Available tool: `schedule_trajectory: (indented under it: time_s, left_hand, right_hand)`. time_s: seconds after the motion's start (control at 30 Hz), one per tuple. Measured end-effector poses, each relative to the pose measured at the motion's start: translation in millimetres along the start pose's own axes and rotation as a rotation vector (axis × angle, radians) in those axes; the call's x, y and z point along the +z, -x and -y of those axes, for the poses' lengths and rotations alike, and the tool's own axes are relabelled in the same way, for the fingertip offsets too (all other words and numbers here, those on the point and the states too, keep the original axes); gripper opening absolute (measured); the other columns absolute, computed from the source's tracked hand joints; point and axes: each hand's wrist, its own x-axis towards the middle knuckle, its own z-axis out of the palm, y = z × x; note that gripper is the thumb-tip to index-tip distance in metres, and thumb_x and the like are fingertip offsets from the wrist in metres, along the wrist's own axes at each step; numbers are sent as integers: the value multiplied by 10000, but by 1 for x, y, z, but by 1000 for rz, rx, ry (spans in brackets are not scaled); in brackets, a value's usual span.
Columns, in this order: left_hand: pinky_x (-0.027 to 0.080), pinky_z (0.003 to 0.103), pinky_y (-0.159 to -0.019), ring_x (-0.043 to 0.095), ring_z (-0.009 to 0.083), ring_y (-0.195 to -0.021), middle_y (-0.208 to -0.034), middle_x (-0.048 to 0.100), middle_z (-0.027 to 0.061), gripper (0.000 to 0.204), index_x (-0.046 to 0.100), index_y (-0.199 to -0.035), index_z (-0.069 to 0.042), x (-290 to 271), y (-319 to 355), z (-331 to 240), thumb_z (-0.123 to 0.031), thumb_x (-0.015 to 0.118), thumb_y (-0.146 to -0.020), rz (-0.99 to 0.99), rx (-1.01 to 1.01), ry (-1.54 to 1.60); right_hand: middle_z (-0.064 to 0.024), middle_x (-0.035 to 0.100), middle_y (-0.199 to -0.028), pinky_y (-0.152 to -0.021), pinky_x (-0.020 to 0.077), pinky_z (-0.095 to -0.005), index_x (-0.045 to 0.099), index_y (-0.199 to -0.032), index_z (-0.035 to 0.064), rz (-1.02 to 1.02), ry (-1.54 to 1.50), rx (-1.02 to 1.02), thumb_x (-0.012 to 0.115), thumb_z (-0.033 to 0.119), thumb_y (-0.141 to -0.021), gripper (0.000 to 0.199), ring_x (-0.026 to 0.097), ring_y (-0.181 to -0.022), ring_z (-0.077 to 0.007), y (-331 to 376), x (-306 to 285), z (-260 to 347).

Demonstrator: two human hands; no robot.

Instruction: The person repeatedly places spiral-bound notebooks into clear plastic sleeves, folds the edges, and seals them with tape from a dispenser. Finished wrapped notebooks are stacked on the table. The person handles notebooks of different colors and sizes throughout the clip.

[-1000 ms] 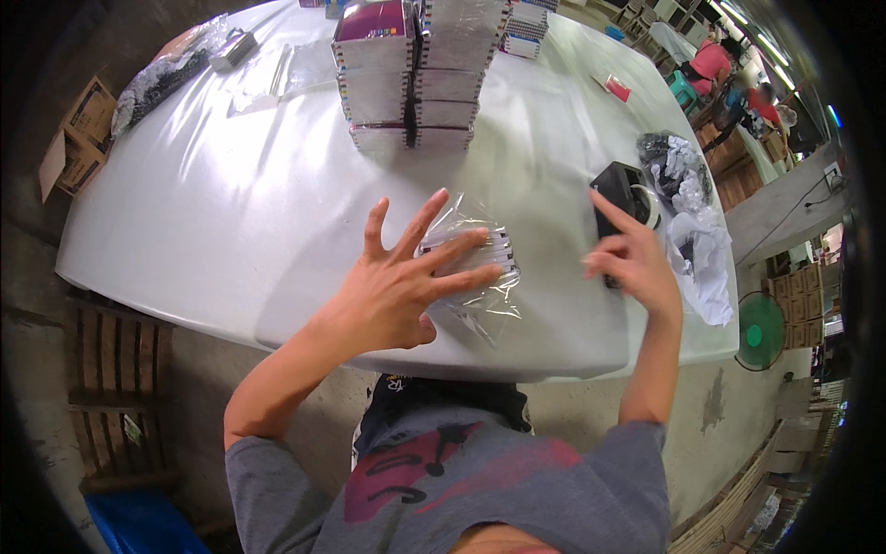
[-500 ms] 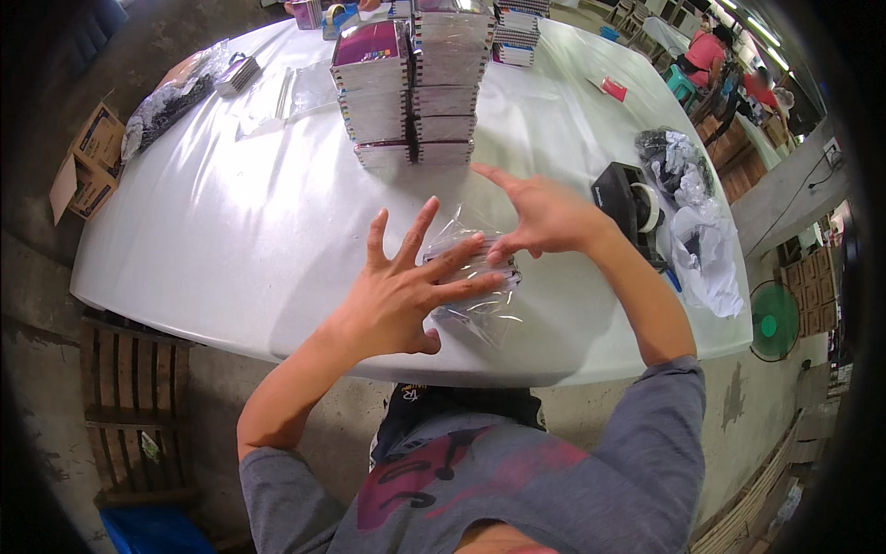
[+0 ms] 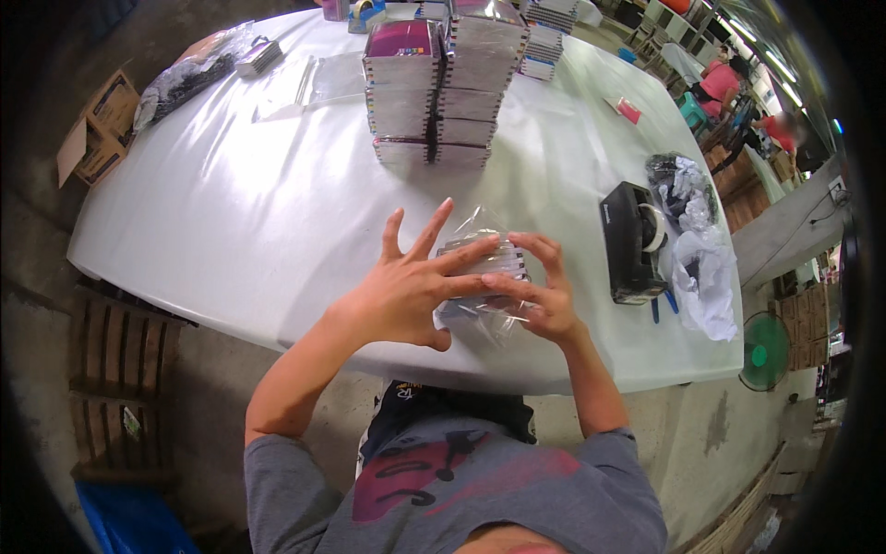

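Observation:
A small bundle of notebook-like items in clear plastic wrap lies near the table's front edge. My left hand is spread over its left part, two fingers stretched flat across the top and the others held off it. At the right end of the bundle, my right hand has its fingers bent round the wrapped edge, one fingertip reaching in beside the left hand's fingers. Loose film sticks out beyond the bundle, toward the far side and the near side. The items' covers are mostly hidden under my hands.
Tall stacks of wrapped notebooks stand ahead on the white-covered table. To the right are a black tape dispenser, a blue pen-like tool and crumpled plastic. Flat clear bags lie far left. People sit beyond.
My right hand has come down and nearer from beyond the bundle's right side onto its right end. My left hand stays spread on the bundle. The view has shifted slightly.

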Motion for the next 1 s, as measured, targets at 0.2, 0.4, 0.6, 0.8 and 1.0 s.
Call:
schedule_trajectory:
  time_s: [0.2,0.4,0.6,0.8,1.0]
  left_hand:
    - [-47,707,-1050,-39,335,-1440,-1544,190,-113,917,439,-1360,-411,-4,1,-3,-253,750,-512,4,-17,8]
    - [-38,709,-1031,5,329,-1442,-1474,353,-64,588,573,-1227,-384,17,-6,4,-290,766,-680,-255,47,81]
    - [96,565,-1101,234,337,-1394,-1229,594,29,122,761,-740,-198,24,-33,-9,-273,824,-668,-726,27,589]
    - [251,419,-1094,285,305,-1357,-1247,487,104,379,688,-781,-112,13,-43,6,-341,886,-552,-1009,57,951]
    - [316,432,-1032,312,342,-1324,-1293,426,144,436,606,-813,-99,15,-3,3,-350,878,-582,-540,-64,418]
  right_hand:
    - [-58,567,-1218,-1005,284,-482,736,-958,303,-326,78,-152,833,224,-572,405,551,-1079,-233,-31,-17,8]
    - [-117,465,-1334,-1009,309,-471,667,-1116,208,-305,12,-104,867,315,-544,616,503,-1171,-275,-38,-32,8]
    - [-145,295,-1460,-1050,315,-457,151,-1475,121,192,-491,415,936,315,-450,1305,383,-1298,-290,-2,-22,4]
    - [-170,233,-1487,-1078,303,-410,208,-1427,116,23,-577,594,888,237,-591,1085,344,-1323,-294,6,18,14]
    - [-167,292,-1458,-1025,372,-395,533,-1115,79,9,-617,589,829,147,-688,524,394,-1290,-291,7,16,11]
